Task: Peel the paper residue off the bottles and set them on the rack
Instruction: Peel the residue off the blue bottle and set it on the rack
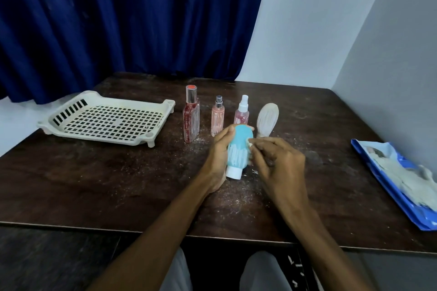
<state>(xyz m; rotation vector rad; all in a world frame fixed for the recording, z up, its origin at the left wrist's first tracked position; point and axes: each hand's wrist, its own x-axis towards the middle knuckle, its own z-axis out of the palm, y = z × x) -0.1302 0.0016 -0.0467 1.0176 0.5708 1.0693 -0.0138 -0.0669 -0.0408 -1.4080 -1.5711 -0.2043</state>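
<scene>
My left hand [216, 156] grips a turquoise tube bottle [238, 149] with a white cap, held cap-down over the table's middle; white paper streaks cover its lower half. My right hand [276, 160] pinches a small white paper scrap [248, 147] at the tube's right side. Behind stand a tall red bottle [191, 116], a small pink spray bottle [217, 117], a pink bottle with a white sprayer [242, 111] and a white paper-covered bottle [267, 119]. The cream plastic rack [106, 118] sits at the left with nothing on it.
White paper crumbs are scattered over the dark wooden table [118, 172]. A blue plastic bag [402, 182] with whitish paper scraps lies at the right edge. A blue curtain hangs behind, a white wall stands to the right.
</scene>
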